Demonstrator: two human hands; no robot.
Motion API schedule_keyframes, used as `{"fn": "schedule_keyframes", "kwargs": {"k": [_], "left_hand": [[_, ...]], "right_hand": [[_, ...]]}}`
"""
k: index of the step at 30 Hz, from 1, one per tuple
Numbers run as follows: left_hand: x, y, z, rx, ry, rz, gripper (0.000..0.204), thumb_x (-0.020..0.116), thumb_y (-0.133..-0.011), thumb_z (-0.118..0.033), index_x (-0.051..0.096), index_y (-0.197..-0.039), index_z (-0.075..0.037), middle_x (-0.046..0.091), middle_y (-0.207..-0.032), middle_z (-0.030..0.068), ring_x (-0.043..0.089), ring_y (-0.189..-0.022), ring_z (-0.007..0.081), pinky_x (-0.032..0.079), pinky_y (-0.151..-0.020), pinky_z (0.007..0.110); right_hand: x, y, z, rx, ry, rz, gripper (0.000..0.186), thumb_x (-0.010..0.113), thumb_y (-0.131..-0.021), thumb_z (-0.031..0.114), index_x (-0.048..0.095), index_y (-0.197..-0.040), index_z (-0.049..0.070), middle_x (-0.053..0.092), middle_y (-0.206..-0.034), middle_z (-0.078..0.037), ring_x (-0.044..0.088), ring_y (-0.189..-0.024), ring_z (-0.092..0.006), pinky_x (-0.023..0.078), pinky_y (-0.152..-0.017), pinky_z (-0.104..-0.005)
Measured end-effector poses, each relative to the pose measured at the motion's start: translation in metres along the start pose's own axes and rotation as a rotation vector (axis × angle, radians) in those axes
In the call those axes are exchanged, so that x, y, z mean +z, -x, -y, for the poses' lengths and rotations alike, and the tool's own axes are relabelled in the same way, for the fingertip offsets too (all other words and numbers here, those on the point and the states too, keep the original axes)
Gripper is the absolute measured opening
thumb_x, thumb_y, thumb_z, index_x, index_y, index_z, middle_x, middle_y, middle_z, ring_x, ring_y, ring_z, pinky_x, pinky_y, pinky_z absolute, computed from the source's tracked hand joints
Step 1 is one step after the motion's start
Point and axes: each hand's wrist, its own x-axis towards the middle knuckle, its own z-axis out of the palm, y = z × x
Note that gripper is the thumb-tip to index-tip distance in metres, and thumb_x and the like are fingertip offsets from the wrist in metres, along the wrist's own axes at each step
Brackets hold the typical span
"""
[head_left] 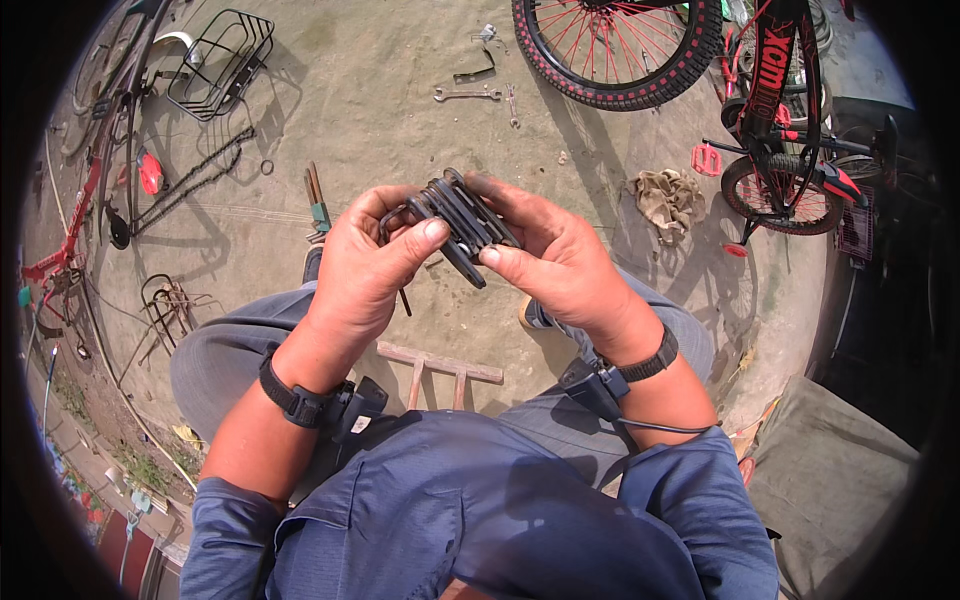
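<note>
In the head view a black folding hex key tool [450, 225] is held in both hands at the centre. My left hand [385, 250] grips its left side, thumb over the top, with a bent key near the fingers and a thin key or rod hanging below. My right hand [550, 255] is closed on its right side, thumb at the lower part of the tool's body, fingers curled along the upper side. Just beyond my left hand, a green-and-rusty long tool [315, 210] lies on the ground.
A black-and-red bicycle [780, 140] stands upper right, beside a crumpled rag [665, 205]. Wrenches [467, 95] lie ahead. Upper left are a wire basket [222, 60], a chain [190, 185] and red frame parts [70, 250]. A wooden piece [440, 358] lies between my legs.
</note>
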Motion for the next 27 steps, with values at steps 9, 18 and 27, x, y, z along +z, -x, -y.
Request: {"fn": "schedule_keyframes", "kwargs": {"k": [9,18,27], "left_hand": [[-0.0003,0.0013,0.0028,0.019,0.002,-0.005,0.048,0.078,-0.085,-0.009,0.053,-0.123,0.005,0.064,-0.107,0.0072,0.062,-0.096,0.0097,0.051,-0.086,0.024],[0.0012,0.0025,0.0046,0.057,-0.061,-0.004,0.046,0.079,-0.084,-0.009,0.055,-0.121,0.004,0.063,-0.103,0.0033,0.059,-0.09,0.0056,0.05,-0.082,0.021],[0.0021,0.0028,0.0053,0.051,-0.078,-0.02,0.045,0.079,-0.085,-0.008,0.055,-0.121,0.004,0.061,-0.098,0.0004,0.055,-0.084,0.0028,0.048,-0.078,0.019]], "right_hand": [[-0.0008,-0.0006,0.0044,0.116,-0.064,-0.1,0.056,0.061,-0.096,0.01,0.039,-0.145,-0.006,0.056,-0.134,-0.015,0.058,-0.115,-0.0157,0.049,-0.096,-0.0314],[-0.0016,-0.0008,-0.001,0.118,-0.056,-0.103,0.052,0.061,-0.094,0.008,0.044,-0.141,-0.006,0.059,-0.127,-0.011,0.06,-0.107,-0.014,0.052,-0.09,-0.0301],[-0.0016,-0.0025,-0.0037,0.093,-0.066,-0.102,0.048,0.06,-0.093,0.001,0.046,-0.138,-0.008,0.06,-0.127,-0.011,0.061,-0.104,-0.0118,0.052,-0.089,-0.0277]]}}
